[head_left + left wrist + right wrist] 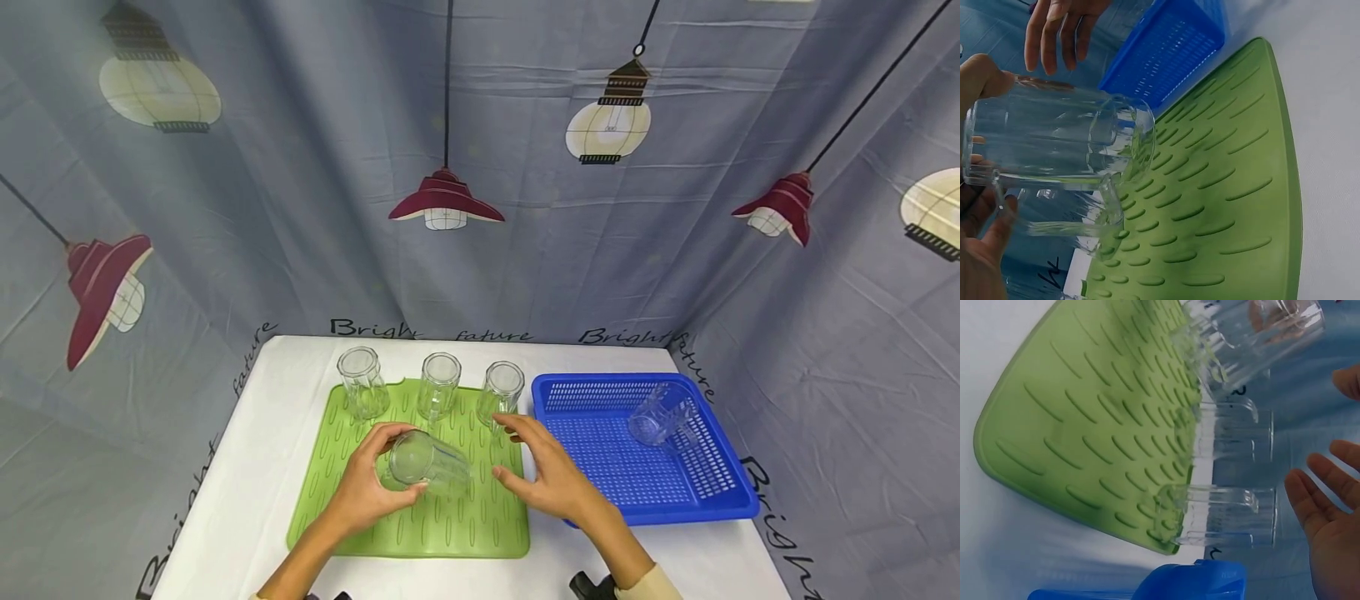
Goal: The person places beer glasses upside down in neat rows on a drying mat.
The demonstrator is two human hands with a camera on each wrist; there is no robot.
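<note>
A clear glass mug (431, 463) is tilted above the green ribbed mat (420, 533), and my left hand (375, 475) grips it near one end with thumb and fingers. In the left wrist view the handle of this glass mug (1041, 137) shows on its lower side. My right hand (551, 471) is to the right of the mug, apart from it, with fingers spread and holding nothing. Three more glass mugs stand in a row at the mat's far side: a left mug (363, 383), a middle mug (438, 386) and a right mug (500, 392).
To the right of the mat sits a blue perforated basket (615, 508), with one clear glass mug (656, 417) lying inside. A white cloth (240, 500) covers the table. Behind hangs a grey-blue curtain (337, 208) printed with lamps.
</note>
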